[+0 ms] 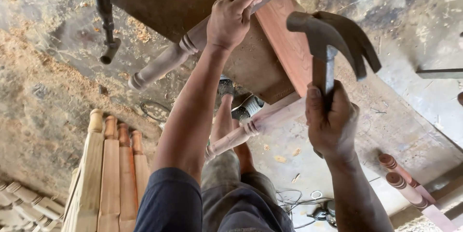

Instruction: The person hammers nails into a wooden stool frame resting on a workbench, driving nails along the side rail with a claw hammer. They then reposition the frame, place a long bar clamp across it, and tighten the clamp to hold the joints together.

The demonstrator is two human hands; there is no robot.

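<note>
Looking down, you have your left hand (233, 16) curled over the top of a turned table leg (166, 62), fingers wrapped closed around its square upper end where it meets the reddish wooden rail (287, 44). That leg slants down and to the left, ending in a rounded foot above the dusty floor (43, 97). Your right hand (330, 121) is closed tight in a fist around the handle of a claw hammer (333, 37); its head is raised above the hand, just beside the rail, the striking face pointing left toward the joint and the claw curving right. Hammer and rail look apart, not touching. A second turned leg (251, 128) runs below the rail, between your two forearms, and your sandalled foot (247, 106) shows just beside it. To the lower left stands a bundle of finished turned legs (113, 174), upright and packed side by side. Two more legs (407, 186) lie on the floor at lower right. A dark metal clamp (106, 17) hangs from the tabletop at upper left, and sawdust lies thick over the floor.
</note>
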